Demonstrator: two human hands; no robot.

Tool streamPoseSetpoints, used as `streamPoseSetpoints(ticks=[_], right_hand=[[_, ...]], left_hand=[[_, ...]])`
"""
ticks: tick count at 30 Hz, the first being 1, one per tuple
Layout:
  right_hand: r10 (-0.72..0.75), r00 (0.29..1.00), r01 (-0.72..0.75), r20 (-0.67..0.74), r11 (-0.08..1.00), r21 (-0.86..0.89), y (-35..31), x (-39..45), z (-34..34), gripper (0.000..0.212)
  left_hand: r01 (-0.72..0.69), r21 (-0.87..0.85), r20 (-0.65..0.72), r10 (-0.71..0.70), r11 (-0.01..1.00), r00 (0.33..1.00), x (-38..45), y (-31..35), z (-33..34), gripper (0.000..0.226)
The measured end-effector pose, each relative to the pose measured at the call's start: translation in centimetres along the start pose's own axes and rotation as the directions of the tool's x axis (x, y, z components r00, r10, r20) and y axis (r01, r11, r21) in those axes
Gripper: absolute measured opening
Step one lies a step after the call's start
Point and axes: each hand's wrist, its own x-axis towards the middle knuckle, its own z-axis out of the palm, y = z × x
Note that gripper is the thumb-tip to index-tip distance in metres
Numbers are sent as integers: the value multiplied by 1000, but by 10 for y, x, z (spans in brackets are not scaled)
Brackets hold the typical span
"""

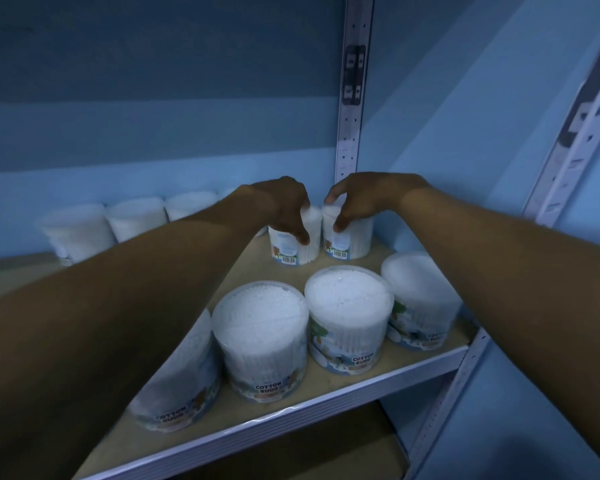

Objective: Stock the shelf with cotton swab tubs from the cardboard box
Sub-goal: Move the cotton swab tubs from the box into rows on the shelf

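I have my left hand (284,211) wrapped over one upright tub (293,245) and my right hand (355,202) over its neighbour (349,239), both standing deep in the shelf's (326,398) back corner, just beside each other, directly under my palms, behind the front row (347,313)

4 front tubs (261,336) block the shelf (326,393) edge; bare board behind.

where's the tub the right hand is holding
In the head view, the right hand grips a tub at the shelf's back right corner, beside the left hand's tub.
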Motion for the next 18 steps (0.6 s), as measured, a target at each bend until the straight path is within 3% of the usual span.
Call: streamPoseSetpoints(ticks=[8,13,18], right_hand=[[-2,999,1,36,1000,18,1,-16,3,76],[26,996,-20,-90,998,60,1,-24,-5,67],[32,995,-32,-90,999,2,-5,-33,-14,66]], left_hand=[[-17,-13,24,17,1000,1000,-17,4,-1,87],[-13,-25,92,15,1000,996,-21,0,-16,99],[-16,18,144,13,1000,990,-19,-4,-24,99]])
